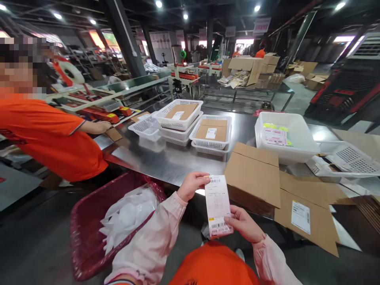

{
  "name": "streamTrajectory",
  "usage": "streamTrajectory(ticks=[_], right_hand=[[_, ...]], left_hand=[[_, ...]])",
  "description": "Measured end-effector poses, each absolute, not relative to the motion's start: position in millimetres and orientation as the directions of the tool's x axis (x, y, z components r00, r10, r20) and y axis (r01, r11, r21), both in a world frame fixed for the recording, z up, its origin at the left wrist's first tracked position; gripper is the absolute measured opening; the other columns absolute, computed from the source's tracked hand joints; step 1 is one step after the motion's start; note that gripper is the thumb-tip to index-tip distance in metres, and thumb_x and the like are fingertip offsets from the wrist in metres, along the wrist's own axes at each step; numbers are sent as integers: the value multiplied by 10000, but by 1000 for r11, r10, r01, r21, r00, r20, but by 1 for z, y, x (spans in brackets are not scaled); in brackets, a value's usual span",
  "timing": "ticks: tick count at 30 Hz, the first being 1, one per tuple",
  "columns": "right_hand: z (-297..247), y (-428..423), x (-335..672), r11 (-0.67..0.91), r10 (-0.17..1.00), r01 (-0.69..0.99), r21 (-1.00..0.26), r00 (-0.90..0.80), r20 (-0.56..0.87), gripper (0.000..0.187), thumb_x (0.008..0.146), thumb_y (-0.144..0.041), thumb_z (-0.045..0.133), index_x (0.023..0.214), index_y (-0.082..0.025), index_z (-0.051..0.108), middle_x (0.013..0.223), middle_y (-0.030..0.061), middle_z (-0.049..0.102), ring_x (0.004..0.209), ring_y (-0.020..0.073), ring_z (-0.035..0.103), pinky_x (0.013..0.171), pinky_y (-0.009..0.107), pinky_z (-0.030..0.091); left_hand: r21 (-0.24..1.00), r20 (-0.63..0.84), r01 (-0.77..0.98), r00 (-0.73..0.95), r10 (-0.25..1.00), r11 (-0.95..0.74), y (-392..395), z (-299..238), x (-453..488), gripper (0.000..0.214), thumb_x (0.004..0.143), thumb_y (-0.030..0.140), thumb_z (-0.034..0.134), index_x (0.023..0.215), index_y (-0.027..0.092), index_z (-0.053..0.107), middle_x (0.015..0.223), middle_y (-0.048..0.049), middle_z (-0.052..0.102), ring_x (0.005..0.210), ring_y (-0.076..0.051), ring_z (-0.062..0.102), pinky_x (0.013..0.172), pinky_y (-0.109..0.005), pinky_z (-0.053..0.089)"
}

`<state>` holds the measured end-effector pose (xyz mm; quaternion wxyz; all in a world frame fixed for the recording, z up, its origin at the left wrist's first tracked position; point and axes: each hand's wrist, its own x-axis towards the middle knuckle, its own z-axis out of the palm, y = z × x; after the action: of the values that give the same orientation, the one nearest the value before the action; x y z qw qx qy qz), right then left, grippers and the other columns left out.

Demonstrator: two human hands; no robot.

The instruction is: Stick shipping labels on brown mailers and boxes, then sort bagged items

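A long white printed shipping label (219,202) with barcodes is held upright in front of my body. My left hand (192,186) pinches its upper left corner. Lower down, my right hand (246,223) grips the label's right edge, thumb on the printed face. Just beyond the label, to the right, lies a stack of flat brown cardboard boxes (253,172) at the table's near edge. Beside that stack is a flattened carton (308,213) bearing a white label of its own.
White perforated baskets (211,146) holding cardboard mailers stand on the steel table (148,160). A translucent bin (285,138) with yellow-green and pink items sits at right. On the left floor is a maroon-lined bin (89,221) of white waste. A co-worker in orange (53,138) stands left.
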<state>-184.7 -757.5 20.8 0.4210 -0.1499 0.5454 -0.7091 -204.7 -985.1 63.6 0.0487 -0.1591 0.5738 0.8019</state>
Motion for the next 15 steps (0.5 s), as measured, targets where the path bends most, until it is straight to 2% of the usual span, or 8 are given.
streamTrajectory(ticks=[4, 7, 9, 12, 15], right_hand=[[22, -757, -187, -21, -731, 429, -903, -623, -279, 494, 693, -439, 794, 1074, -155, 661, 1022, 111, 728, 834, 225, 699, 724, 337, 535], [25, -759, -189, 7, -707, 422, -907, -639, -303, 496, 658, -467, 806, 1011, -146, 670, 881, 82, 737, 744, 203, 687, 667, 310, 518], [25, -762, -190, 28, -665, 427, -904, -667, -336, 476, 653, -521, 789, 917, -139, 684, 790, 68, 727, 697, 196, 674, 648, 310, 510], [25, -764, -192, 52, -524, 413, -909, -764, -377, 495, 628, -610, 756, 760, -141, 670, 678, 54, 699, 616, 184, 636, 588, 298, 480], [29, -757, -192, 125, -362, 313, -942, -869, -337, 521, 621, -659, 716, 678, -146, 647, 620, 44, 671, 550, 161, 576, 514, 271, 414]], left_hand=[[910, -356, -345, -934, -8, -230, -986, 62, -208, 503, 440, 411, 881, 778, 99, 678, 607, -2, 635, 534, -98, 543, 510, -228, 396], [926, -353, -342, -934, -45, -158, -989, 58, -213, 408, 446, 382, 851, 641, 124, 604, 512, 50, 536, 457, -40, 407, 446, -190, 261], [925, -362, -348, -929, -74, -150, -993, 56, -218, 388, 458, 364, 828, 623, 141, 558, 521, 56, 530, 465, -38, 409, 445, -179, 256], [923, -371, -358, -925, -80, -139, -996, 59, -223, 380, 476, 361, 794, 628, 170, 502, 501, 68, 506, 464, -56, 432, 436, -183, 288], [936, -343, -336, -938, -48, -103, -991, 71, -228, 383, 476, 341, 785, 661, 186, 486, 490, 67, 519, 450, -71, 432, 414, -194, 287]])
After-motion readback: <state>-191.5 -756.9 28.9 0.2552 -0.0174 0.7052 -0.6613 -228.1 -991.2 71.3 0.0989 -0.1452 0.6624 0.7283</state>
